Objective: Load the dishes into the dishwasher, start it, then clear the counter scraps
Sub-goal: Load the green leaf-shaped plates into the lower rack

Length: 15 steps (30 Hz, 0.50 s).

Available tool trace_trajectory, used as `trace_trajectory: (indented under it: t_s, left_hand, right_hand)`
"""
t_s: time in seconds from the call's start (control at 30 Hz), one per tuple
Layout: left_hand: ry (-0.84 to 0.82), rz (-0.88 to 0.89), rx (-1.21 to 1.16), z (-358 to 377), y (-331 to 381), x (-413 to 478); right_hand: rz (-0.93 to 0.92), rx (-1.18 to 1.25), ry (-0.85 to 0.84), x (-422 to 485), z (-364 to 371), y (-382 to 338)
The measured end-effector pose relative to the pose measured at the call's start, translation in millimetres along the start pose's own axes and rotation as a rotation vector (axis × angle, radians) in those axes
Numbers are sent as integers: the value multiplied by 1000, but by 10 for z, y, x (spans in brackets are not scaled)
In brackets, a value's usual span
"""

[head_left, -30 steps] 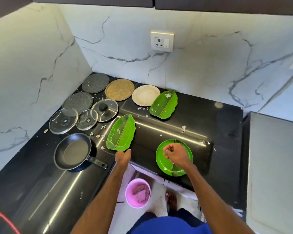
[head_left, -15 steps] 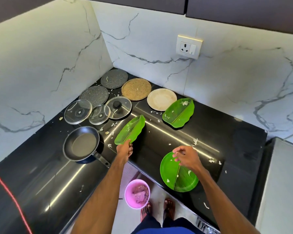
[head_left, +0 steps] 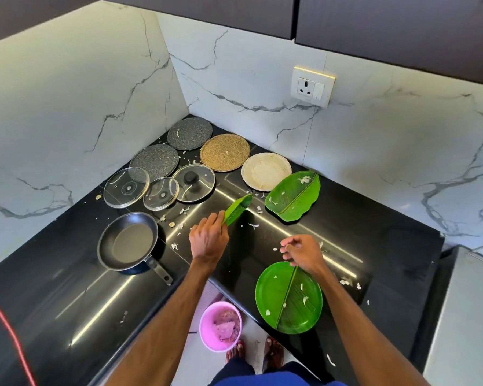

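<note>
Gripping near tip of green leaf-shaped plastic plate (head_left: 239,208) with left hand (head_left: 208,240), fingers wrapped round its edge. Now tipped steeply on edge, clear of glossy black tabletop (head_left: 67,302); lay nearly flat a second ago. Right hand (head_left: 303,252) hovering over far rim of round green plastic plate (head_left: 289,299), fingers loosely curled, nothing visible in them; sat over that plate's middle before.

Reads as pickup of first dish, probably for a scrape into pink plastic bucket (head_left: 221,327) on the floor, below and between the hands, then loading. No dishwasher in view, nothing loaded yet.

Held plate: thin, shiny, ribbed like a banana leaf, inner face turned toward right hand. Around both hands, white food scraps (head_left: 254,225) scattered on tabletop. Beyond right hand, second green leaf-shaped plate (head_left: 293,196), flat, flecked white.
</note>
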<state>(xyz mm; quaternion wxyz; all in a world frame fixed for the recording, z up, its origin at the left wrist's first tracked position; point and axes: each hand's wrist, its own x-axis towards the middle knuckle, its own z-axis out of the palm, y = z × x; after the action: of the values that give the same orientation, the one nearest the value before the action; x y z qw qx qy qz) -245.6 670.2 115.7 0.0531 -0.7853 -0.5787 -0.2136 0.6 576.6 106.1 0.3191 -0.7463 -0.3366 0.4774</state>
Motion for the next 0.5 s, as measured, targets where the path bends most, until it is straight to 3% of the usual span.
trace_trajectory:
  t_s: [0.1, 0.23, 0.3, 0.4, 0.5]
  left_hand:
    - [23, -114, -3, -19, 95, -2]
    - [-104, -711, -213, -29, 245, -22]
    - [-195, -1049, -432, 61, 186, -45]
    - [-170, -1507, -1034, 194, 75, -98]
    - [-159, -1611, -1188, 253, 24, -217]
  right_hand:
    - [23, 28, 107, 237, -61, 6]
    - [124, 133, 216, 619, -158, 28]
    - [203, 296, 160, 764, -188, 26]
    - [310, 482, 65, 960, -180, 28]
    - [398, 623, 100, 1185, -90, 78]
